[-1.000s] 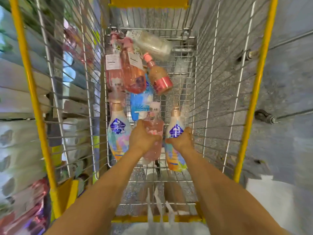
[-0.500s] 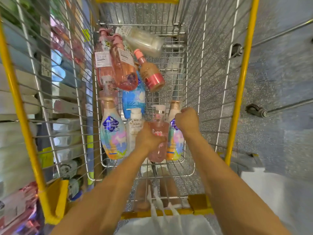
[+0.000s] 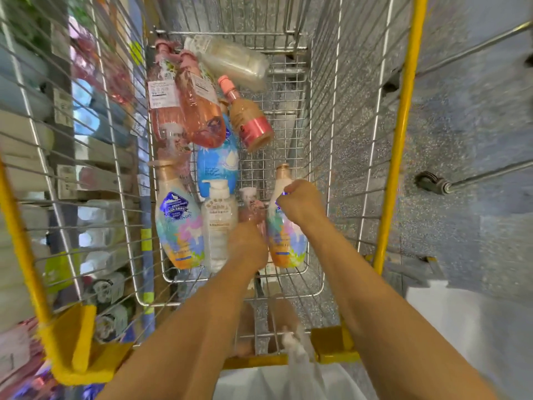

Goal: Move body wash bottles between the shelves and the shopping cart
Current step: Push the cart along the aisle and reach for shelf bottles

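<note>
From the head view, a wire cart [image 3: 326,116] with yellow rails fills the frame, seen from above with both forearms reaching in from the bottom. In the lower centre, the left hand [image 3: 248,249] has its fingers curled round a small pink bottle [image 3: 252,209] standing with its pump up; the fingertips themselves are hidden behind the hand. Just right of it, the right hand [image 3: 300,202] is closed in a fist on the upper part of a pastel bottle [image 3: 284,243], which has a gold cap and a blue emblem partly covered by the fingers. A matching pastel bottle [image 3: 178,220] stands at the lower left of the basket; its blue crest carries white writing too small to read, with script below that may read "Rosy". Between the two stands a white pump bottle [image 3: 217,226] with fine brownish print that cannot be read. Behind it, in mid-frame, lies a blue bottle [image 3: 217,166] with a white drop mark. In the upper part, two pink bottles [image 3: 199,111] lie side by side with white stickers, text illegible; a tan bottle [image 3: 251,119] with a pink cap and pink band lies to their right, and a clear bottle [image 3: 230,60] lies across the top. Shelves [image 3: 43,168] of blurred goods run down the left edge. The floor [image 3: 461,140] on the right is grey speckled stone.
</note>
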`<state>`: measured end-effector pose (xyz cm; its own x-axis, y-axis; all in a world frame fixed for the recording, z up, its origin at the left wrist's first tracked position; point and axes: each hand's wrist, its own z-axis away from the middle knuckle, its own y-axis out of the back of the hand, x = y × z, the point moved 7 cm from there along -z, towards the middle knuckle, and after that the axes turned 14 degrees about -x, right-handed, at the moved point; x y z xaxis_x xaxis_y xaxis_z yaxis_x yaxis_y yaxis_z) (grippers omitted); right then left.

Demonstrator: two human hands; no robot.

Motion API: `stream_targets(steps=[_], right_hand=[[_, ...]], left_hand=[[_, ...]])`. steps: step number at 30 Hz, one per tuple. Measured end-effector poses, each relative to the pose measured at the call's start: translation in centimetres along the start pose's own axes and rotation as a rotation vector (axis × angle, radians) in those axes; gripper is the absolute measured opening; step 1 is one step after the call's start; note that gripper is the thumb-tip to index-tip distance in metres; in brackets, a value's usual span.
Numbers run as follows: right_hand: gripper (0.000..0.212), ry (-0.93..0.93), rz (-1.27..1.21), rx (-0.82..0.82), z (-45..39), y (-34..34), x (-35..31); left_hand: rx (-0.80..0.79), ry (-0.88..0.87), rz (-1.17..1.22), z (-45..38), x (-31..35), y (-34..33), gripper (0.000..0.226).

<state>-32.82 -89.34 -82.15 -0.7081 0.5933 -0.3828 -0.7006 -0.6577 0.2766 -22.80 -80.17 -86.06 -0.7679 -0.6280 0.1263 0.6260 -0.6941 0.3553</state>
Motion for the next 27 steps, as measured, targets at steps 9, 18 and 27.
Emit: stream_targets(steps=[9,18,27], right_hand=[[0.022,0.406,0.403,0.077,9.1,1.7,-12.5],[0.019,0.987,0.851,0.159,33.2,-2.6,-32.3],[0.016,1.485,1.000,0.158,57.1,-13.6,-38.1]], left_hand=[[0.376,-0.197,0.155,11.3,1.8,17.3,0.016],[1.010,-0.149,0.185,38.6,-7.1,33.0,0.020],[1.383,0.178,0.229,64.1,-21.6,31.4,0.017]])
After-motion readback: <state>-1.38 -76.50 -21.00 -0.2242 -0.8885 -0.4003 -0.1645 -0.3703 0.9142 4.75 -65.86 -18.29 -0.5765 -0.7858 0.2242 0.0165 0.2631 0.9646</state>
